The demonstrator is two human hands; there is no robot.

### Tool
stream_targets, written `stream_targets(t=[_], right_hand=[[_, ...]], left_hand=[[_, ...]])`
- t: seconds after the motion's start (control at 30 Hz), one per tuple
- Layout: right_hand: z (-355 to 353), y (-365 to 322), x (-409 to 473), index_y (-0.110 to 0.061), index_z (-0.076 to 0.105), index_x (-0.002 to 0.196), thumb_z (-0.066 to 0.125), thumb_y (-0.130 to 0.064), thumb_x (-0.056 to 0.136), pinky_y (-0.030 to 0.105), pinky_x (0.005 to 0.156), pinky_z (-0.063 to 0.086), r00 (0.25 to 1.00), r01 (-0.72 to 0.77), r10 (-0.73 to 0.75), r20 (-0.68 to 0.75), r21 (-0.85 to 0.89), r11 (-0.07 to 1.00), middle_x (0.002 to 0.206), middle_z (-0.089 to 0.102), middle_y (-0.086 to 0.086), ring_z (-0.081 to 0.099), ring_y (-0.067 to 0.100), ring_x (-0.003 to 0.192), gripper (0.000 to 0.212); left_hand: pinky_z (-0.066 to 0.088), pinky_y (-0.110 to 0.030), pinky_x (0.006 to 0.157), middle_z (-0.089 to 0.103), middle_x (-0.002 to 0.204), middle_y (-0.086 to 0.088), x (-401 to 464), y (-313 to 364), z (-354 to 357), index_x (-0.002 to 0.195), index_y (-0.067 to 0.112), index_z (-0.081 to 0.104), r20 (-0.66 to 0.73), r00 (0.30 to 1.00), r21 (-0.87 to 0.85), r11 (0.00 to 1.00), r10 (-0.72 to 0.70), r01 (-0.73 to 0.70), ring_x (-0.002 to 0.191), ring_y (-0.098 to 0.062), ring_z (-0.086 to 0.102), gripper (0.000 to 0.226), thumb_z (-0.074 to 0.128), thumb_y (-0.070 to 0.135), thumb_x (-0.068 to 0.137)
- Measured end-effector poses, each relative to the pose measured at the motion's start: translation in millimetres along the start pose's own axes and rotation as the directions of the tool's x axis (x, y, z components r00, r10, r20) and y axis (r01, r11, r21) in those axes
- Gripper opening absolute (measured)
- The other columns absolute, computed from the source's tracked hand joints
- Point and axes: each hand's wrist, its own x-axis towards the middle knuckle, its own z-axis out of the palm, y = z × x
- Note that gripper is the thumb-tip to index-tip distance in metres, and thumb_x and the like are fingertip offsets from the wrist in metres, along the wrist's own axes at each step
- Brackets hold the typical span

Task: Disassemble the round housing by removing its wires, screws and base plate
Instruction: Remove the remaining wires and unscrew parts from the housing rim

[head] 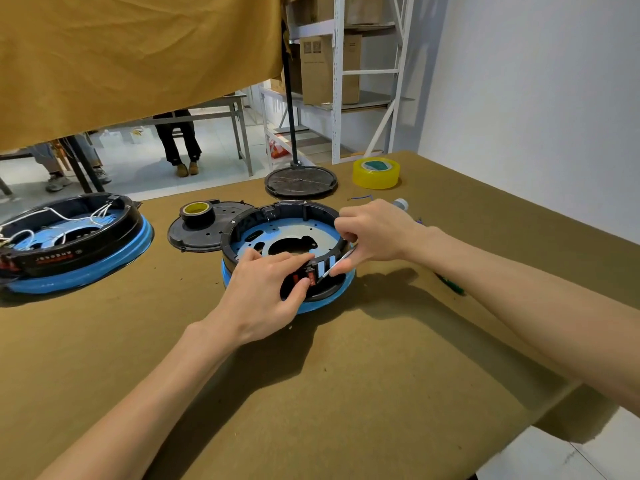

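Observation:
The round black housing [277,213] with a blue lower ring sits in the middle of the table, its blue-filmed base plate [294,230] showing inside. My left hand [266,292] lies over its near rim, thumb and fingers pinching the red switch block [311,275] at the front. My right hand [370,233] rests on the right rim, its fingers curled round a thin white strip or tool [337,265] that points at the switch. A detached black round cover [197,233] lies left of the housing.
A second housing [76,237] with white wires stands at the far left. A black tape roll [195,211] sits on the detached cover. A yellow tape roll [376,173], a lamp base [300,181], loose wire bits [360,197] and a green item [450,284] lie nearby. People sit beyond the table.

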Motion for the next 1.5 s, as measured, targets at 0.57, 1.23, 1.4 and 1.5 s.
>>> stream_targets(t=[0.57,1.23,1.4,1.5], right_hand=[[-5,-18,-50,-0.024,0.047,0.072,0.046,-0.085,0.082,0.029,0.045,0.038,0.990,-0.120,0.126,-0.069,0.084,0.989,0.071,0.046,-0.011,0.043,0.010,0.055,0.062],[-3,-82,-58,-0.019,0.070,0.083,0.074,-0.028,0.092,0.016,0.055,0.048,0.726,-0.516,0.681,0.100,0.733,0.443,0.073,0.066,-0.003,0.058,0.002,0.056,0.013],[-3,-32,-59,-0.009,0.068,0.085,0.073,-0.025,0.093,0.017,0.037,0.040,0.450,-0.726,0.864,0.225,0.655,0.207,0.075,0.073,0.007,0.055,0.011,0.041,0.019],[6,-6,-53,-0.006,0.066,0.073,0.072,-0.023,0.093,0.018,0.033,0.037,0.366,-0.843,0.876,0.313,0.510,0.171,0.063,0.069,0.010,0.051,0.011,0.033,0.026]], left_hand=[[0.028,-0.015,0.090,0.067,0.131,0.012,-5,3,-1,0.144,0.028,0.054,-0.011,0.999,-0.038,0.999,0.030,-0.030,0.097,0.010,0.049,0.054,0.054,0.042,0.092],[0.028,-0.011,0.092,0.063,0.114,0.012,-8,5,4,0.122,0.025,0.063,-0.124,0.992,-0.047,0.998,0.032,-0.038,0.098,0.013,0.042,0.034,0.053,0.035,0.091],[0.029,-0.011,0.089,0.066,0.111,0.010,-9,7,5,0.120,0.024,0.066,-0.145,0.989,-0.036,0.999,0.025,-0.030,0.099,0.022,0.038,0.034,0.052,0.035,0.092],[0.030,-0.011,0.088,0.067,0.113,0.010,-9,7,6,0.122,0.023,0.067,-0.155,0.988,-0.042,0.999,0.024,-0.031,0.102,0.024,0.038,0.036,0.052,0.036,0.092]])
